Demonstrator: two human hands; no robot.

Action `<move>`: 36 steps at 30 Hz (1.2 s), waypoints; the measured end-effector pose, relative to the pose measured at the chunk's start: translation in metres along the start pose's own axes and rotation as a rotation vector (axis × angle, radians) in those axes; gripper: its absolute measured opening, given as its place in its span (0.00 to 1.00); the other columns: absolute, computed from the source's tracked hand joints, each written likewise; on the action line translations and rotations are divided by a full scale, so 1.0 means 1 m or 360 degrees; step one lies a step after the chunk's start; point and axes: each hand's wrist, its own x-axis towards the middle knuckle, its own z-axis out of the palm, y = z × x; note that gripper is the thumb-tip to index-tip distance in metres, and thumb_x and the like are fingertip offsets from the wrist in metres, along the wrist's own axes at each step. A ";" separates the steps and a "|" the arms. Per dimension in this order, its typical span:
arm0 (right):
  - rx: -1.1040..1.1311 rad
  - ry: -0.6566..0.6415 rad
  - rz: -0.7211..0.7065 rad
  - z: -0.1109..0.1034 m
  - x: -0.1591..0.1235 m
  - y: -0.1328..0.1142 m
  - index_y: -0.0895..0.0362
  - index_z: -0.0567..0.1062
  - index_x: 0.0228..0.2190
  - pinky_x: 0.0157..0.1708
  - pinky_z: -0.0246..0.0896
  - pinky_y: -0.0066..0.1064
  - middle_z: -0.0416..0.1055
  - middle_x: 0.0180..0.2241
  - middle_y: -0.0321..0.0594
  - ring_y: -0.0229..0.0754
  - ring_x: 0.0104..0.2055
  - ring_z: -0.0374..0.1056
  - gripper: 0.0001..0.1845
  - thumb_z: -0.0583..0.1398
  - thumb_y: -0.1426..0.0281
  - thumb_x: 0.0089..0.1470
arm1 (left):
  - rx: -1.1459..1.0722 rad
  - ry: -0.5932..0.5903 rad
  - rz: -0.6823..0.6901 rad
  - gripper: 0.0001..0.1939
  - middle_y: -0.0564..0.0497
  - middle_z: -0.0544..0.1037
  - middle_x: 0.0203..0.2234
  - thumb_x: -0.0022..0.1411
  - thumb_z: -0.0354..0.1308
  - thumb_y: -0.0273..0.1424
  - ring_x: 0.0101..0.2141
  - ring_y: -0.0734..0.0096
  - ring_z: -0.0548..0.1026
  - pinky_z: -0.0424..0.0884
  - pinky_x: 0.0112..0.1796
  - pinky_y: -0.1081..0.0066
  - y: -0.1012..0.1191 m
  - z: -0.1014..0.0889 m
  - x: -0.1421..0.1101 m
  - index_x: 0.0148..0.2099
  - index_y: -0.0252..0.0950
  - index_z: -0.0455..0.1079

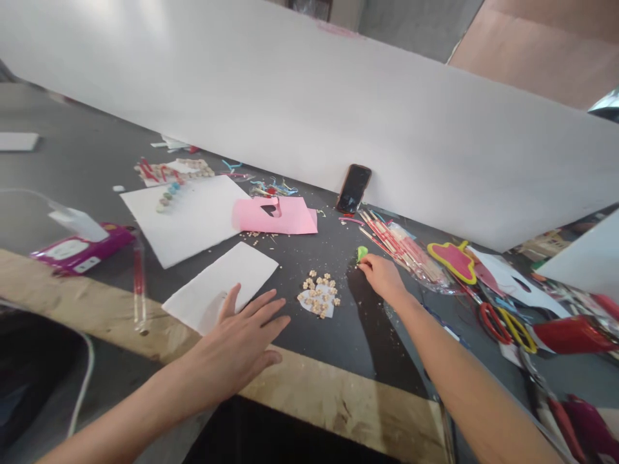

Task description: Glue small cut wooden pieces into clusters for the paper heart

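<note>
My left hand (239,338) is spread with its fingers apart, above the table's front edge and partly over a small white sheet (236,267). Nothing is held in it. My right hand (385,278) pinches at a small bright-green piece (362,252), low over the dark tabletop; what kind of thing it is, I cannot tell. Between the hands lies a pile of pale, flower-shaped beads (316,293), resting on and around a small white cutout (329,310).
A phone (354,187) leans against the white panel (300,96). Pink paper (294,218) and a larger white sheet (193,219) lie left. To the right are red-and-white sticks (394,237), a yellow-edged pink shape (454,261), and scissors (494,323). A purple pack (82,251) sits far left.
</note>
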 end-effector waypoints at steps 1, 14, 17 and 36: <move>-0.0005 0.0022 0.0012 -0.001 0.004 0.000 0.57 0.69 0.48 0.42 0.67 0.42 0.68 0.48 0.43 0.43 0.44 0.69 0.16 0.58 0.65 0.59 | -0.0001 -0.0012 0.0003 0.18 0.46 0.71 0.56 0.61 0.57 0.39 0.59 0.52 0.61 0.36 0.59 0.41 0.000 -0.001 0.000 0.53 0.42 0.69; -0.0087 0.0343 -0.0326 -0.018 -0.055 -0.015 0.54 0.73 0.43 0.50 0.57 0.46 0.70 0.46 0.44 0.52 0.52 0.61 0.12 0.57 0.72 0.56 | -0.0011 -0.0178 0.0081 0.22 0.47 0.66 0.59 0.64 0.53 0.40 0.61 0.53 0.57 0.48 0.57 0.41 0.016 0.005 0.022 0.58 0.41 0.62; -0.0039 0.0257 -0.0539 -0.011 -0.083 -0.037 0.53 0.75 0.34 0.44 0.60 0.39 0.73 0.39 0.41 0.47 0.44 0.64 0.05 0.58 0.69 0.57 | 0.0010 -0.0138 0.0064 0.24 0.48 0.67 0.59 0.62 0.55 0.41 0.58 0.51 0.60 0.52 0.55 0.40 0.018 0.009 0.026 0.58 0.40 0.62; -0.0312 0.0281 -0.1105 0.010 -0.092 -0.058 0.58 0.74 0.31 0.34 0.52 0.33 0.72 0.31 0.41 0.43 0.34 0.62 0.06 0.56 0.75 0.57 | 0.0060 -0.0162 0.0067 0.24 0.47 0.67 0.59 0.62 0.56 0.41 0.59 0.53 0.60 0.49 0.57 0.43 0.021 0.009 0.029 0.58 0.40 0.63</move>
